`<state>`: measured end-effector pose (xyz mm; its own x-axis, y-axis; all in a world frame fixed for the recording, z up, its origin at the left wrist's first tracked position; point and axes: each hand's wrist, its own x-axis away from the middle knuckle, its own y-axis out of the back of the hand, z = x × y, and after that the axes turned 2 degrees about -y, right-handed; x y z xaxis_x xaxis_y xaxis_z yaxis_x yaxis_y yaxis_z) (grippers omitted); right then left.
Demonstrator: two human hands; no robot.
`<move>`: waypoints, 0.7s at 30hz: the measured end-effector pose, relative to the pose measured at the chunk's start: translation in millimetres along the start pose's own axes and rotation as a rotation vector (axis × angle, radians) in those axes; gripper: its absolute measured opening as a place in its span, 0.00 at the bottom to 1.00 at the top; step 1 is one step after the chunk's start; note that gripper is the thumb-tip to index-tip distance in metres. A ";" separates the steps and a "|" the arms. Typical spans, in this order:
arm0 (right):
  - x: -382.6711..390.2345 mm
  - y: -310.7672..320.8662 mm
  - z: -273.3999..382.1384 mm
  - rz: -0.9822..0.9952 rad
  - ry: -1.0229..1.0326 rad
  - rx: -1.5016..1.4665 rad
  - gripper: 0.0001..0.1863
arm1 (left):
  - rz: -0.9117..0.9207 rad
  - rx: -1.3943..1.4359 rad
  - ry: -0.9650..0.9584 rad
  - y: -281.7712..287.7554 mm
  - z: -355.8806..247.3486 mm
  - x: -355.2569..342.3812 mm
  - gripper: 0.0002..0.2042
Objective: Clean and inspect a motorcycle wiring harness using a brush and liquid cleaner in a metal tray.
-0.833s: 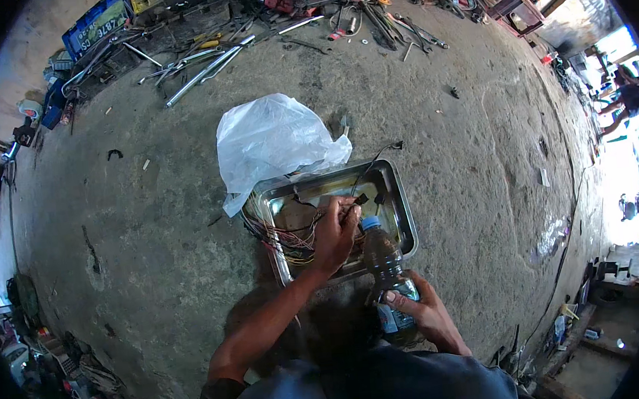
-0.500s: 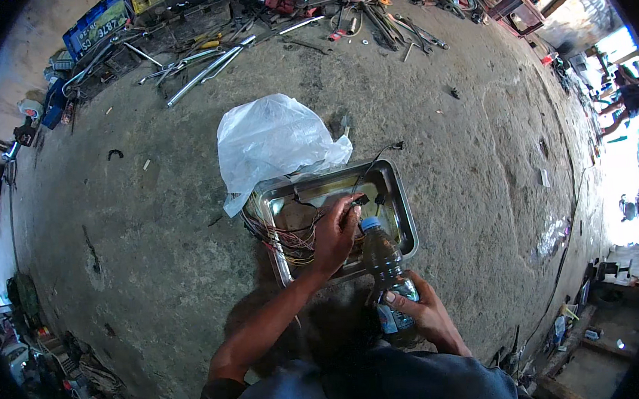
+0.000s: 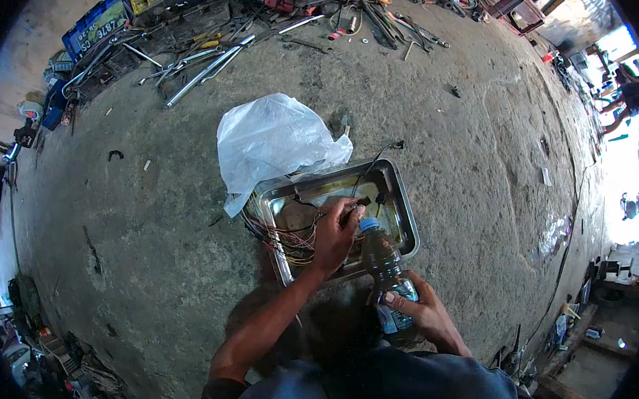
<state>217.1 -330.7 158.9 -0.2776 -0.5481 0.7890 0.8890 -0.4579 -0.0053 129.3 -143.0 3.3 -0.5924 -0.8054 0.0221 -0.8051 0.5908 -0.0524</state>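
A steel tray [image 3: 409, 215] on the concrete floor holds a tangle of coloured wires [image 3: 293, 239] with black connectors. My left hand [image 3: 334, 228] is over the tray, fingers pinched on a small black connector [image 3: 362, 201]. My right hand [image 3: 421, 304] grips a clear plastic bottle [image 3: 383, 258] of dark liquid, its blue cap end just beside my left fingertips. A crumpled white plastic bag [image 3: 273, 135] lies against the tray's far side, and a black lead reaches over the far rim.
Wrenches, bars and other tools [image 3: 215, 61] line the back of the floor, with blue [image 3: 92, 30] and yellow crates at back left and a red crate [image 3: 508, 4] at back right. Parts clutter both edges. Another person [image 3: 631, 100] is at the far right by a bright opening.
Almost nothing differs: my left fingers have shifted very slightly at the connector beside the bottle cap, while both hands keep the same grip.
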 end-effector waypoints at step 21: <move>-1.4 -1.5 -5.0 -0.017 -0.023 -0.075 0.37 | 0.041 0.187 0.246 7.0 19.8 -5.0 0.20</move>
<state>214.3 -332.8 154.7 -0.2829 -0.5243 0.8032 0.8542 -0.5186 -0.0377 127.2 -135.8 -16.9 -0.6320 -0.7316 0.2557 -0.7746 0.5852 -0.2401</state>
